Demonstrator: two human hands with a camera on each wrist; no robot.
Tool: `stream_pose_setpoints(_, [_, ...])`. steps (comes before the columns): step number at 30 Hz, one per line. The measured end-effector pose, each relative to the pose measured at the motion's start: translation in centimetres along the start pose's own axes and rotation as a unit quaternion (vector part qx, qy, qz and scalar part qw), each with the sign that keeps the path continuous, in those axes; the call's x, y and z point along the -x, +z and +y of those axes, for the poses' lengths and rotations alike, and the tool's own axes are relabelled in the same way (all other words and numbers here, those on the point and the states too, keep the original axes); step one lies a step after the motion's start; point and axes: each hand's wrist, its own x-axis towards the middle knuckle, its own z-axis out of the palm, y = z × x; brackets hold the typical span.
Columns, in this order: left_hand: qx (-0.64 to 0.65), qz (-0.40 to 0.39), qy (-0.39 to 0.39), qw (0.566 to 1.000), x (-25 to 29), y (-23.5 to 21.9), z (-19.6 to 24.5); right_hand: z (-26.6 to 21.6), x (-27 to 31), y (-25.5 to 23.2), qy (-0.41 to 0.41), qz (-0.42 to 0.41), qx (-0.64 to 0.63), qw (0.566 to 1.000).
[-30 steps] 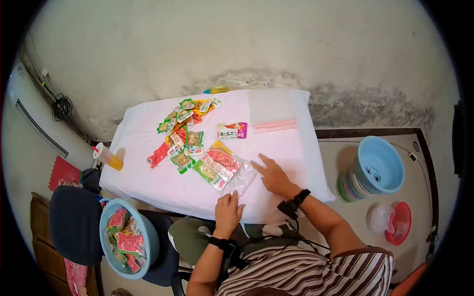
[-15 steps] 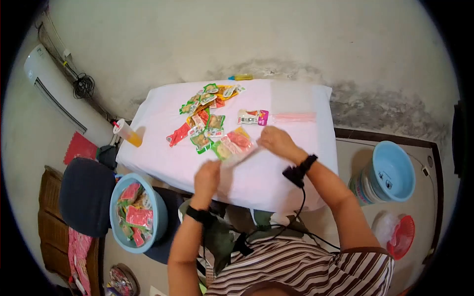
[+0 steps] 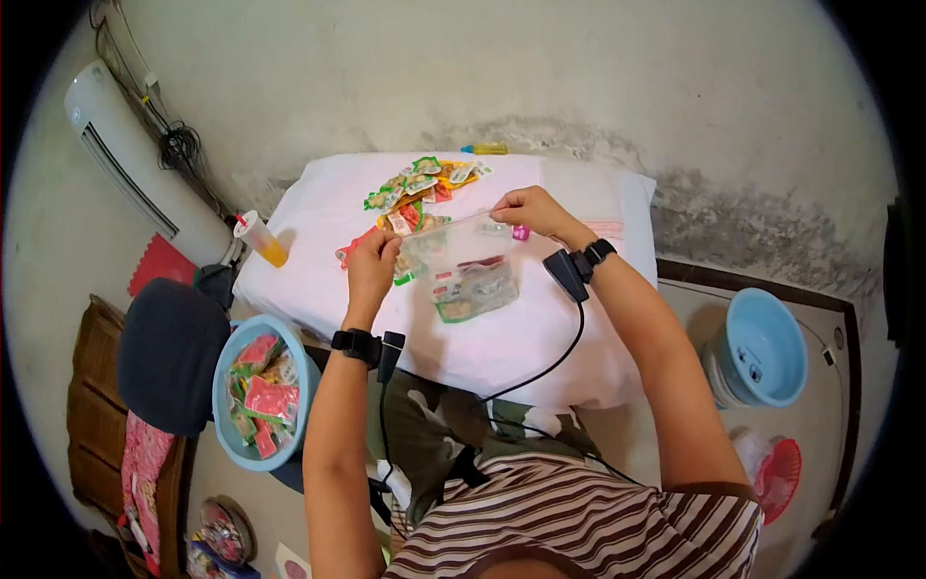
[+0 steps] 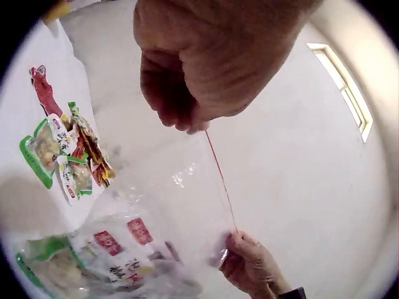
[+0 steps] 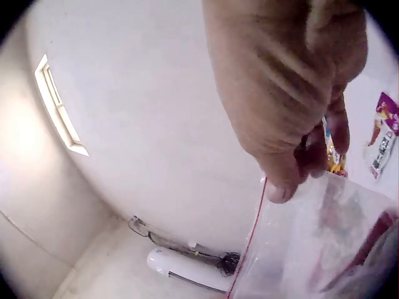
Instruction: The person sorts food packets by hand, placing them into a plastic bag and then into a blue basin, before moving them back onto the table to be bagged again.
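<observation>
A clear zip bag (image 3: 453,253) hangs upright over the white-covered table, stretched between both hands. Its top edge carries a thin red line, which shows in both wrist views. My left hand (image 3: 370,270) pinches the top edge near the left corner, and my right hand (image 3: 540,214) pinches it near the right corner. Several sealed snack packets (image 4: 56,268) lie in the bottom of the bag, one of them with a green border. Past the bag, a white-and-purple packet (image 5: 380,140) lies on the table, partly covered by the bag in the head view.
Loose snack packets (image 3: 417,183) are heaped towards the table's back left. A cup of orange drink (image 3: 260,241) stands at the left edge. Red-edged clear bags (image 3: 608,230) lie at the right. A blue tub (image 3: 313,386) of packets sits left of the person; another blue basin (image 3: 772,338) stands right.
Both hands have gone from the table to the bag's top corners and raised it. The bag, lying flat earlier, now hangs upright with its packets at the bottom.
</observation>
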Motion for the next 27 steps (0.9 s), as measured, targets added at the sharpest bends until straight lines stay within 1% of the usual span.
stream_pose_setpoints(1, [0.001,0.0,-0.002,1.0,0.4,0.2,-0.1,-0.1,0.6,0.1,0.002,-0.002,0.001,1.0])
stream_pose_setpoints(3, [0.015,0.037,0.036,0.999,1.0,0.7,0.0,-0.4,1.4,0.1,0.049,0.007,-0.066,0.997])
stream_pose_setpoints(4, [0.015,0.039,0.035,0.999,1.2,0.7,0.1,-0.3,1.3,0.2,0.049,0.005,-0.065,0.997])
stream_pose_setpoints(6, [0.001,0.057,0.042,0.997,1.2,0.8,0.7,-0.2,1.2,0.4,0.013,0.048,-0.091,0.995])
stream_pose_setpoints(7, [0.001,0.06,0.043,0.997,1.4,0.7,1.1,-0.4,1.3,0.4,0.01,0.048,-0.089,0.995])
stream_pose_setpoints(9, [-0.061,0.081,0.089,0.991,2.1,0.5,1.8,-0.6,1.7,0.5,0.024,0.05,-0.085,0.995])
stream_pose_setpoints(10, [-0.061,0.081,0.088,0.991,2.1,0.5,1.9,-0.7,1.9,0.5,0.024,0.05,-0.085,0.995])
stream_pose_setpoints(12, [-0.104,0.098,0.115,0.983,2.6,0.6,1.8,-0.9,2.4,0.8,0.004,0.047,-0.078,0.996])
stream_pose_setpoints(13, [-0.105,0.097,0.113,0.983,2.7,0.7,1.5,-1.1,2.7,0.9,0.006,0.046,-0.079,0.996])
stream_pose_setpoints(15, [-0.141,0.103,0.137,0.975,2.7,0.6,1.0,-1.7,3.0,1.0,-0.011,0.045,-0.053,0.998])
stream_pose_setpoints(19, [-0.138,0.107,0.128,0.976,2.8,0.6,1.0,-1.9,3.0,1.2,-0.024,0.039,-0.051,0.998])
stream_pose_setpoints(21, [-0.131,0.098,0.107,0.981,2.9,0.6,1.2,-2.0,3.1,1.3,-0.012,0.038,-0.051,0.998])
stream_pose_setpoints(22, [-0.131,0.098,0.108,0.981,2.9,0.5,1.4,-1.6,3.0,1.4,-0.012,0.039,-0.051,0.998])
stream_pose_setpoints(24, [-0.184,0.126,0.158,0.962,2.7,0.3,2.2,-0.9,2.6,1.3,-0.06,0.031,-0.062,0.996])
stream_pose_setpoints(25, [-0.183,0.126,0.162,0.962,2.3,0.3,3.0,-0.8,2.5,1.2,-0.062,0.034,-0.06,0.996])
stream_pose_setpoints(27, [-0.156,0.09,0.283,0.942,1.8,0.8,5.2,-0.6,2.2,1.3,-0.079,0.015,0.006,0.997])
